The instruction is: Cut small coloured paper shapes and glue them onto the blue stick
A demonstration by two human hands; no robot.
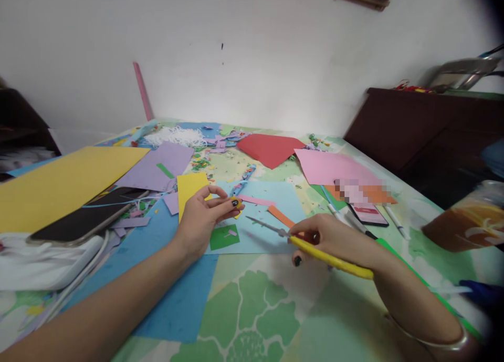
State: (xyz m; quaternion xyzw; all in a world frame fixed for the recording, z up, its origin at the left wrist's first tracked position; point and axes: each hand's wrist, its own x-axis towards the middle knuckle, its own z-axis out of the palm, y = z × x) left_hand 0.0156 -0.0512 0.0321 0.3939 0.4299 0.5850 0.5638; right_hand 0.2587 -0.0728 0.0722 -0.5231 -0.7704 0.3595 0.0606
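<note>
My left hand [205, 215] rests on the table, its fingers pinched on a small yellow paper scrap [238, 203] at the fingertips. My right hand [334, 238] grips yellow-handled scissors [315, 249], whose metal blades point left toward the left hand. Both hands lie over a light blue paper sheet [263, 215] that carries a green paper square [223, 237], a pink strip [258, 200] and an orange strip [280, 216]. A yellow paper piece [189, 189] lies just beyond the left hand.
A large yellow sheet [59, 181], purple paper [159, 165], red paper [271, 147] and pink paper [331, 166] cover the table. Two phones [86, 217] [368, 213], pens [394, 221], a blue sheet [177, 293] and scattered scraps lie about. A dark cabinet [425, 136] stands right.
</note>
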